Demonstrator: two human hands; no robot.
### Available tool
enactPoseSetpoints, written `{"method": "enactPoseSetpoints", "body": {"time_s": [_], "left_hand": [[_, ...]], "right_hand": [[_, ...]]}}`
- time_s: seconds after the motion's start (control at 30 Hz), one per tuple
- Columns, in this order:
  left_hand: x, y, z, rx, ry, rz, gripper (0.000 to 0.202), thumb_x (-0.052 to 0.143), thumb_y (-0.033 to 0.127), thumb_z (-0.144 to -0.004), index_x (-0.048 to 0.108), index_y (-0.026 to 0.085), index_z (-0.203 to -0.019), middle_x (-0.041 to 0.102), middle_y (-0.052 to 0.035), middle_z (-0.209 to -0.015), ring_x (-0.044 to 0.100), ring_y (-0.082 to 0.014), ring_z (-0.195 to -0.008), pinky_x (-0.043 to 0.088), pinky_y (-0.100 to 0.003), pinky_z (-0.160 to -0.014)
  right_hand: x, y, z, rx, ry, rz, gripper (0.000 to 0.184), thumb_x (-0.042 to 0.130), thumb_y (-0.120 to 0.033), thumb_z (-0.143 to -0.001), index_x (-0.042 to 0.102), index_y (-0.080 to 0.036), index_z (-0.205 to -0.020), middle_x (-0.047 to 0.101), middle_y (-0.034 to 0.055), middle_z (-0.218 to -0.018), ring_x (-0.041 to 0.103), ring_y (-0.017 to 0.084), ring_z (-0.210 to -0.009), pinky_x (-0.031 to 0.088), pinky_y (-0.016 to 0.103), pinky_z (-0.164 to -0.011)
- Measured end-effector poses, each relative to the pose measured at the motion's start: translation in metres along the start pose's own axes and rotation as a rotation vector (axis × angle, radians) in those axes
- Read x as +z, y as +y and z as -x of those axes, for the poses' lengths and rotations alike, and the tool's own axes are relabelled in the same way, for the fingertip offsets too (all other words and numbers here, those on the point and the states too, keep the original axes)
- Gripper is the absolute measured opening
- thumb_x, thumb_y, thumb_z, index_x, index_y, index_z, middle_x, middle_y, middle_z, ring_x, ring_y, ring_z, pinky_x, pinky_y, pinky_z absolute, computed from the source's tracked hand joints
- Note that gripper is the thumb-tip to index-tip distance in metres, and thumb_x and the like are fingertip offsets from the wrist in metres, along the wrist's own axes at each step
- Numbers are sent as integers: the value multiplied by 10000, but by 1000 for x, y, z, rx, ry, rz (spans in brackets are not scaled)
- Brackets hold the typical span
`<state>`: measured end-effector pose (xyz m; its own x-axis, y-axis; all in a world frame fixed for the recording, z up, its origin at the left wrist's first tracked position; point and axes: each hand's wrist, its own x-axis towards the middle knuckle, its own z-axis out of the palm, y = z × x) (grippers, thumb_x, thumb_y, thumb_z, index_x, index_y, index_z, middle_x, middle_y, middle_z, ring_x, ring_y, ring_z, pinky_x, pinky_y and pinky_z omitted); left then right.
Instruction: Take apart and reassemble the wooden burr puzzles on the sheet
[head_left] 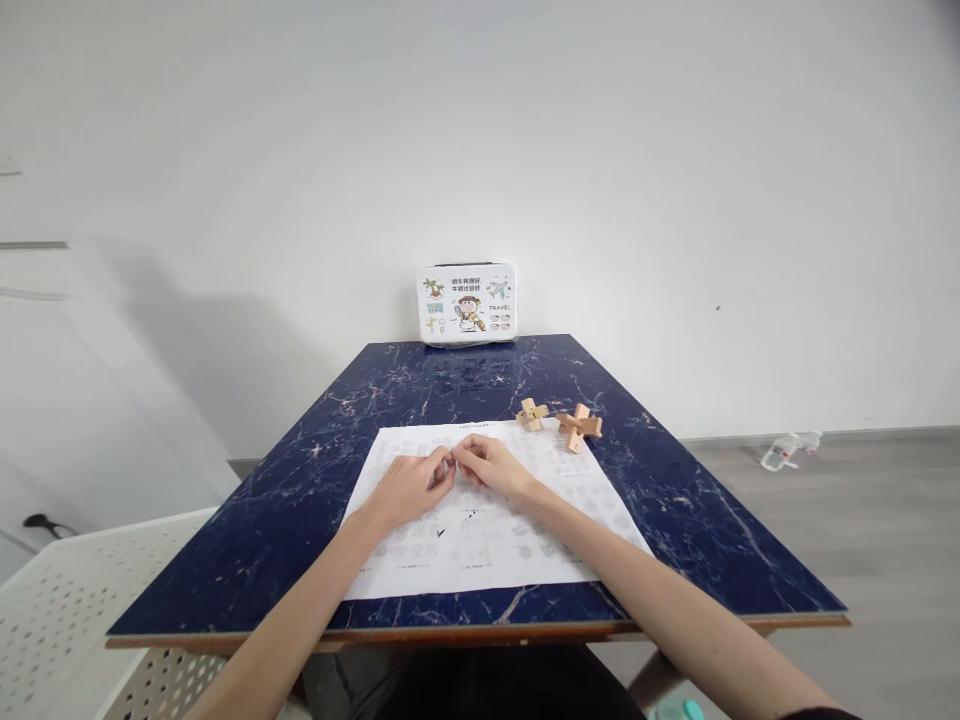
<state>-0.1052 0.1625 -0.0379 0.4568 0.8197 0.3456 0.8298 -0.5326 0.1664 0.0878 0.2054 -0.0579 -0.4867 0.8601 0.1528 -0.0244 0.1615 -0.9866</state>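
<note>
A large white printed sheet (480,560) lies on the dark blue marbled table, with rows of small grey diagrams. Over its upper middle, my left hand (420,482) and my right hand (486,464) meet, thumbs and forefingers pinched together at the tips. Whatever is between those fingertips, if anything, is too small or hidden to make out. To the right of my right hand stand two wooden interlocking puzzles: a smaller pale one (532,414) at the sheet's far edge and a larger brown one (578,428) by its upper right corner. Small dark marks (441,532) show on the sheet below my hands.
A white case (468,304) with cartoon prints stands at the table's (300,480) far end against the wall. A white perforated surface (67,590) is at the left. Clear plastic packaging (787,450) lies on the floor at right, and a teal-capped item (679,709) is below the front edge.
</note>
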Motion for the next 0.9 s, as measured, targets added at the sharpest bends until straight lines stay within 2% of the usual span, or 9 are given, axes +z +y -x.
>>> {"method": "enactPoseSetpoints", "body": {"time_s": [0.27, 0.57, 0.9], "left_hand": [[4, -5, 1, 0, 8, -9, 132, 464, 297, -1020, 531, 227, -930, 629, 40, -629, 597, -162, -543, 354, -271, -576], [-2, 1, 0, 1, 6, 1, 125, 448, 275, -1000, 509, 226, -902, 569, 55, -569, 522, -145, -469, 326, -265, -538], [6, -7, 1, -10, 0, -39, 114, 453, 274, -999, 538, 222, -945, 625, 45, -626, 572, -155, -524, 339, -270, -579]], "right_hand": [[0, 4, -2, 3, -2, -8, 267, 670, -436, -908, 565, -204, -828, 497, -78, -508, 424, 98, -449, 326, 229, -479], [1, 4, -3, -4, -1, -33, 275, 675, -446, -897, 565, -202, -835, 527, -72, -560, 437, 90, -453, 335, 231, -471], [1, 1, -3, -10, 6, -71, 289, 702, -448, -877, 571, -198, -816, 588, -44, -644, 456, 85, -476, 346, 233, -477]]}}
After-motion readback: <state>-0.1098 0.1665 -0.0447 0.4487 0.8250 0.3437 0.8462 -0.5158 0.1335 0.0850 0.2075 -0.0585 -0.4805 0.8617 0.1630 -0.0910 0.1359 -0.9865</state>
